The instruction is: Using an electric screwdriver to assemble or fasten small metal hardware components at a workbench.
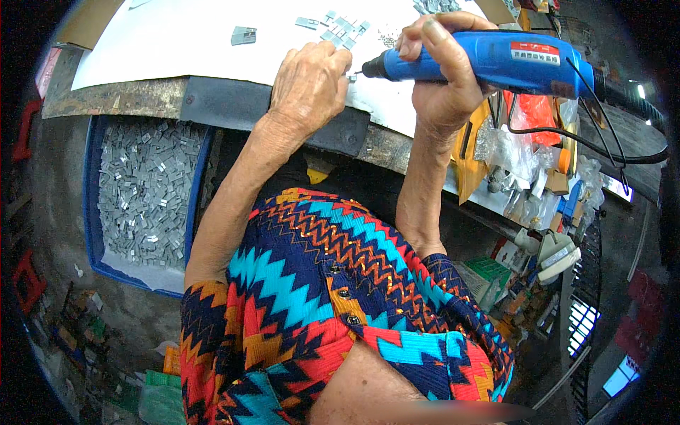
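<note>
My right hand (448, 83) is wrapped round a blue electric screwdriver (506, 58), held nearly level with its black nose (375, 68) pointing left. Curled down on the white work surface (177, 49), my left hand (308, 81) pinches a small grey metal piece (352, 77), mostly hidden by the fingers. The driver's thin tip comes close to that piece; whether they touch I cannot tell. Just beyond the left hand lie several flat grey metal pieces (341, 30) in a loose cluster. A further grey stack (244, 35) sits to their left.
A blue bin (92, 205) full of small grey metal parts (149, 191) stands below the table's left front. Black sheeting (227, 100) covers part of the table edge. A black cable (609, 152) loops from the driver at right, above plastic bags (510, 149). Tiny dark screws (387, 37) lie scattered.
</note>
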The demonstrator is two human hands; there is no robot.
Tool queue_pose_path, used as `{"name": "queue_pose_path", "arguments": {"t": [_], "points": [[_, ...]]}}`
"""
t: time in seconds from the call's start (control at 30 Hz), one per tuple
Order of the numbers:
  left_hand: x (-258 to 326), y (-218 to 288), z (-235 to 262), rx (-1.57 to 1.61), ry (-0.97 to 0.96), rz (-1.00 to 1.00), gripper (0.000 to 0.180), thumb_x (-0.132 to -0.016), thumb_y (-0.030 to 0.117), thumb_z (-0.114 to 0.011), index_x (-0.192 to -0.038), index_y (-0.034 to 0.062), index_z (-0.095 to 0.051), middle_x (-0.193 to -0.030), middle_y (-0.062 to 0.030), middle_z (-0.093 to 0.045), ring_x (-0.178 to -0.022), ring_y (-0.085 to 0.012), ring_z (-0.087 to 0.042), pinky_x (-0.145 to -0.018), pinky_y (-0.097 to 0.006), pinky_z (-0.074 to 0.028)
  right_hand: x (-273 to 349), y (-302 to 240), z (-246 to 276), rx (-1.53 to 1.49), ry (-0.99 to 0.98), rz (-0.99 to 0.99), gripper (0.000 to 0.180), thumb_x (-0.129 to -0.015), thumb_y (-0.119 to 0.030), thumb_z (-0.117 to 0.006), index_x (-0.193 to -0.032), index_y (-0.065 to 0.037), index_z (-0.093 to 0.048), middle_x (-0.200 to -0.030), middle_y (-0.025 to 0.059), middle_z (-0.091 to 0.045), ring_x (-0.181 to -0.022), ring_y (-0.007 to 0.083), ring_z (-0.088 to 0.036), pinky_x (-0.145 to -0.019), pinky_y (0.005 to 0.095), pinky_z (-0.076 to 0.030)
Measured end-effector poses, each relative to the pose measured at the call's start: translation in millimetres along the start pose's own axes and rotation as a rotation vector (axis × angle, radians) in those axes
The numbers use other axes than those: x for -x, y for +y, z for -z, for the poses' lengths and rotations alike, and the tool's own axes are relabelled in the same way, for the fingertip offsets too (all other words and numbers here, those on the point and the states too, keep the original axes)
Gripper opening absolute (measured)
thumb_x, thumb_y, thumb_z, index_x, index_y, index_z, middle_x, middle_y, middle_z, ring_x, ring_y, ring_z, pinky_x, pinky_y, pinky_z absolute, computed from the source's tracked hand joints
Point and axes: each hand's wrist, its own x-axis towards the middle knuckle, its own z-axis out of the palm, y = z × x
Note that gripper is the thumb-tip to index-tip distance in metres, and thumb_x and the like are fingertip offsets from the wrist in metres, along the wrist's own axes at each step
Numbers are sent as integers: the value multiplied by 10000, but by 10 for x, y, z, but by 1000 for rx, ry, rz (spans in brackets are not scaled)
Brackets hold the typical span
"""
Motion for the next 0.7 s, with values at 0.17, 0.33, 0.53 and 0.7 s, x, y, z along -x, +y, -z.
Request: {"name": "queue_pose_path", "arguments": {"t": [0.17,0.33,0.53,0.7], "points": [[-41,29,-23,-23,-1,-50,121,-703,82,-588,-818,42,-589,-744,-101,-548,-767,-247,-549,-704,-385,-421,-1,-41,3,10,33,-4,172,-689,-2,-573,-853,24,-528,-658,174,-589,-515,191,-548,-540,312,-465],[2,-21,-17,-34,13,-39,109,-708,81,-575,-811,45,-585,-738,-99,-546,-761,-252,-548,-711,-384,-421,16,17,-54,9,27,29,184,-693,7,-569,-870,25,-520,-659,174,-589,-525,191,-559,-535,309,-476],[-10,-15,-23,-30,18,-50,103,-706,78,-568,-803,46,-586,-727,-104,-547,-742,-254,-554,-684,-393,-422,56,-43,-159,13,146,-23,244,-711,-14,-589,-924,15,-475,-663,94,-537,-524,145,-520,-537,261,-452],[-10,-1,-11,-48,25,-45,89,-708,70,-560,-789,43,-586,-719,-110,-550,-729,-257,-559,-691,-390,-431,55,-39,-175,30,169,-35,229,-700,49,-535,-919,26,-474,-665,112,-538,-500,167,-524,-526,275,-461]]}}
